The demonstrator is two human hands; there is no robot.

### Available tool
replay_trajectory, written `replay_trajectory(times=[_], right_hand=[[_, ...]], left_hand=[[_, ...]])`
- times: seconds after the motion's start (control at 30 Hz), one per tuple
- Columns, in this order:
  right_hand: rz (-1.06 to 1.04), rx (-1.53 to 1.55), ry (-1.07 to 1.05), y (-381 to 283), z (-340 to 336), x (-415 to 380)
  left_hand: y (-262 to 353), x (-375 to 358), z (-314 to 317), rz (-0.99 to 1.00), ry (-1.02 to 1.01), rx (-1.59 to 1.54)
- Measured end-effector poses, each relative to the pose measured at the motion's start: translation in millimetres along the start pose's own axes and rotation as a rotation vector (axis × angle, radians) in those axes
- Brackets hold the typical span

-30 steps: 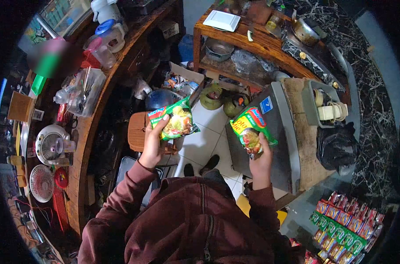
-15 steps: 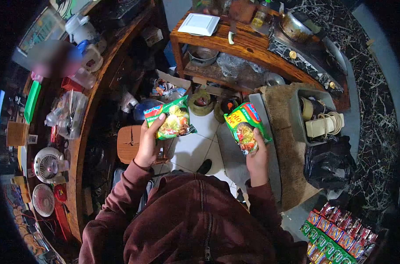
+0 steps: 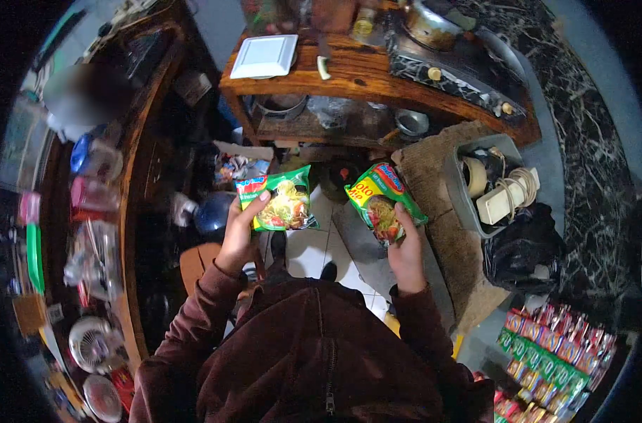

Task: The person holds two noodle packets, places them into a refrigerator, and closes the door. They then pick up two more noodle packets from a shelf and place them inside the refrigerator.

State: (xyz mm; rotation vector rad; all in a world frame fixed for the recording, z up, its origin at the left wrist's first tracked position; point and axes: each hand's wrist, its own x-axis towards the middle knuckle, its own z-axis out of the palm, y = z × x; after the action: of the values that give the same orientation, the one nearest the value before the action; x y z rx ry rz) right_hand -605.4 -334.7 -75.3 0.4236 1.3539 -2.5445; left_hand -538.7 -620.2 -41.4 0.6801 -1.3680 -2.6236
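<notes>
green noodle packets [image 3: 282, 201], two, handheld

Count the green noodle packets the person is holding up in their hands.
2. One noodle packet is in the left hand; the other noodle packet is in the right hand. The stacked packets at lower right are not counted; some there may be hidden.

We see a dim, bluish scene through a strong fisheye: black corners ring the round view and lines bend toward the rim. The middle is sharpest and brightest; the 9 o'clock side sinks into shadow, smeared and blurred, with grain throughout.
</notes>
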Motion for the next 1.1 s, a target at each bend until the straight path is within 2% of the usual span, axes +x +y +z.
replay_trajectory(times=[0.07, 0.2, 0.27, 0.43, 0.6, 0.73, 0.8, 0.87, 0.93, 1.0, 1.07, 1.1], right_hand=[[-0.218, -0.249, 0.042, 10.3, -1.0, 6.1], [-0.352, -0.297, 0.062, 9.5, 26.1, 13.4], [-0.168, 0.123, 0.151, -8.0, 58.2, 10.4], [-0.301, 0.11, 0.185, -20.3, 78.2, 0.0], [-0.329, 0.044, 0.28, -16.5, 50.0, -17.0], [-0.355, 0.138, 0.347, -20.1, 24.8, -24.1], [-0.388, 0.167, 0.384, -22.3, 18.2, -29.7], [-0.423, 0.187, 0.42, -23.2, 10.3, -36.0], [-0.426, 0.191, 0.43, -22.9, -0.4, -41.5], [-0.457, 0.185, 0.414, -23.0, -16.4, -43.8], [-0.466, 0.153, 0.43, -29.4, -19.1, -50.3], [-0.474, 0.142, 0.456, -28.6, -23.4, -52.4]], left_hand=[[11.1, 22.0, -4.4, -0.05, -0.078, 0.025], [41.2, 65.9, -7.6, -0.082, -0.228, 0.028], [54.7, 87.7, -6.7, -0.124, -0.308, 0.09], [62.7, 119.0, 18.4, -0.184, -0.397, 0.171], [51.8, 130.3, 48.8, -0.244, -0.521, 0.26], [34.5, 136.6, 67.4, -0.223, -0.637, 0.373], [30.8, 139.2, 79.0, -0.281, -0.687, 0.462], [26.8, 140.2, 94.3, -0.252, -0.835, 0.643], [15.5, 144.7, 107.0, -0.236, -0.889, 0.715], [5.6, 141.8, 120.6, -0.298, -0.944, 0.617], [4.1, 133.8, 136.1, -0.318, -0.926, 0.755], [-2.9, 133.9, 140.3, -0.391, -0.964, 0.799]])
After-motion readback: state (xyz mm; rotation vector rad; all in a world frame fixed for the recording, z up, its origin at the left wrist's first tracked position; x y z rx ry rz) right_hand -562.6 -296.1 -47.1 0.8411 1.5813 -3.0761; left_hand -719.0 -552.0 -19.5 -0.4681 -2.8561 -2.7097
